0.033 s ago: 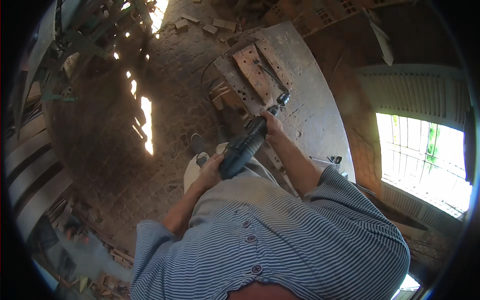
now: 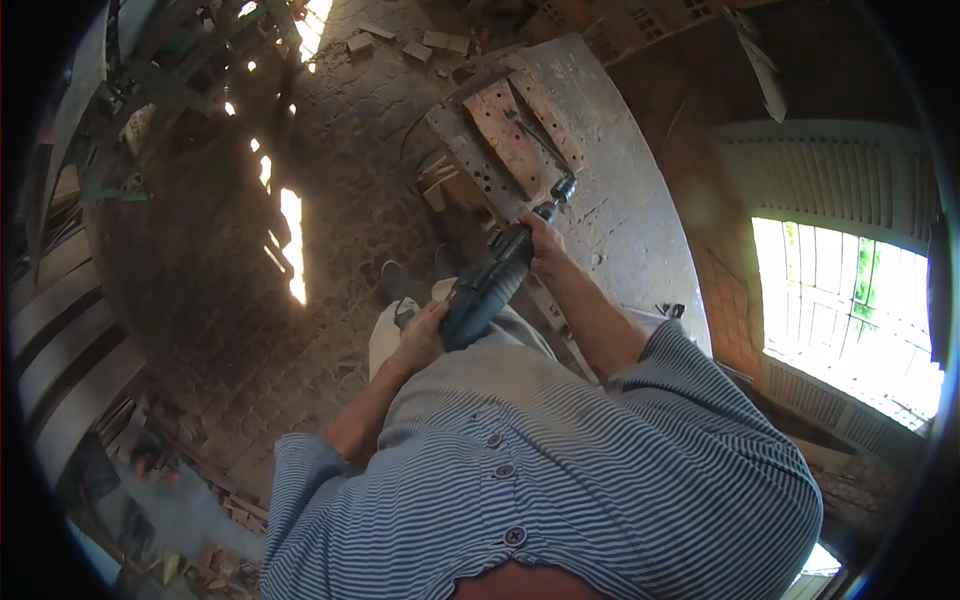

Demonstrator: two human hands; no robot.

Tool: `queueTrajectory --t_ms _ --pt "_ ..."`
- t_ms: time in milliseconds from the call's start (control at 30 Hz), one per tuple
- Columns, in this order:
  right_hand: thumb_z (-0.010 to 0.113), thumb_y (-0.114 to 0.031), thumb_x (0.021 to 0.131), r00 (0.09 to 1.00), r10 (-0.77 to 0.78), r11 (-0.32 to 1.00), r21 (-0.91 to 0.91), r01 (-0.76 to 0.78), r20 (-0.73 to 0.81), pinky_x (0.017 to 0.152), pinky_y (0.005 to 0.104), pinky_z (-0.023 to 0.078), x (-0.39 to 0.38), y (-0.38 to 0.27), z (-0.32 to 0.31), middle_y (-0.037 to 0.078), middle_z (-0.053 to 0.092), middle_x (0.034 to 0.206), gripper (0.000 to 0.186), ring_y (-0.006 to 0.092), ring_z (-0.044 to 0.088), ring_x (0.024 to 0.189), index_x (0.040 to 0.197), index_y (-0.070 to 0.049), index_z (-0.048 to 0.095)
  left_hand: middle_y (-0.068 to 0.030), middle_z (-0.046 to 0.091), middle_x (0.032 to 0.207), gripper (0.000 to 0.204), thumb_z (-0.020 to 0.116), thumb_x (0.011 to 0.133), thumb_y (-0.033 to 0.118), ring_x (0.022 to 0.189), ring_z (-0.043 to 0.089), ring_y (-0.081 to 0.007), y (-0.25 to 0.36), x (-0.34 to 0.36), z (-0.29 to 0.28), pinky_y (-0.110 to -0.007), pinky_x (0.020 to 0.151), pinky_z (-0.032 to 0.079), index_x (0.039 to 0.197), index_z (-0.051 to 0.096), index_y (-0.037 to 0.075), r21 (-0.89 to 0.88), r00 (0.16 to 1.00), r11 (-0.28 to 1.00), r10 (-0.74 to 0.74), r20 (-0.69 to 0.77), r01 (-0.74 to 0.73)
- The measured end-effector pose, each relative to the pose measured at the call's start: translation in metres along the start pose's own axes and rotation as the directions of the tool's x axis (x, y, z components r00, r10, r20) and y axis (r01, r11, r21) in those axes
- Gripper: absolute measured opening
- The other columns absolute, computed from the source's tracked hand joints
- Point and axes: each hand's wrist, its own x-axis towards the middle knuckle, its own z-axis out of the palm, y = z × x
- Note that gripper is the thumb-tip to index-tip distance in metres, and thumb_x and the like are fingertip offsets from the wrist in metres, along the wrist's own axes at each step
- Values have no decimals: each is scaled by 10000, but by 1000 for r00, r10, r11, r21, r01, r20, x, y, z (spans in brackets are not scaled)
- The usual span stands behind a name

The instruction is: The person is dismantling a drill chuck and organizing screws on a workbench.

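A dark blue-green power drill [image 2: 487,291] lies slantwise in front of my body, its front end pointing away and to the right. My left hand [image 2: 423,335] is closed around its rear part, close to my waist. Farther forward, my right hand [image 2: 543,244] grips the narrow front just behind the metal tip. That round metal tip [image 2: 564,188] sits over the workbench [image 2: 640,190], beside a perforated metal block. What exactly is fitted in the tip is too small to tell.
On the bench lies a rusty metal plate [image 2: 503,135] with a thin dark rod [image 2: 540,145] beside it. Wood blocks [image 2: 445,41] rest on the stone floor at the back. A barred window [image 2: 840,310] is at the right. Stacked boards and scrap line the left side.
The bench and floor sit slightly higher in the view. Both hands keep the same grip on the drill, which has barely moved.
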Motion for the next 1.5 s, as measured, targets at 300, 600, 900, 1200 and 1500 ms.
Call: queueTrajectory --t_ms 300,600,900,1200,1500 --pt "851 -216 871 964 73 964 -229 -133 -254 734 492 651 0 -13 26 148 726 939 418 313 742 749 1165 -2 646 -250 669 1339 953 987 691 414 1263 646 -429 -5 -16 0 -469 1093 508 1437 589 -24 -64 975 978 -190 118 199" --pt "861 -255 855 978 51 985 -151 -83 -201 839 579 630 7 -10 18 147 739 984 518 321 752 802 1242 13 645 -212 674 1331 990 1012 653 420 1266 648 -361 33 4 -16 -437 1118 497 1436 598 -22 -136 922 923 -328 204 359" --pt "859 -218 858 948 41 963 -240 -122 -316 707 435 611 -28 -26 32 131 729 1001 429 254 728 796 1163 46 712 -180 671 1335 997 1026 640 399 1251 650 -330 27 5 -19 -428 1104 496 1439 587 -5 -64 937 948 -295 185 311" --pt "882 -253 829 969 36 981 -177 -81 -245 785 466 618 -5 -14 27 135 742 1060 517 281 744 831 1226 19 693 -203 628 1432 1110 1037 647 452 1289 638 -390 7 -6 -18 -480 1147 478 1526 484 62 16 947 969 -245 206 247" --pt "867 -221 853 955 -21 925 -368 -94 -297 743 455 639 0 -16 28 147 728 1003 464 277 749 799 1186 52 694 -222 659 1354 995 1020 668 372 1302 636 -347 26 5 -25 -420 1130 484 1444 561 -49 -63 908 923 -358 219 380"
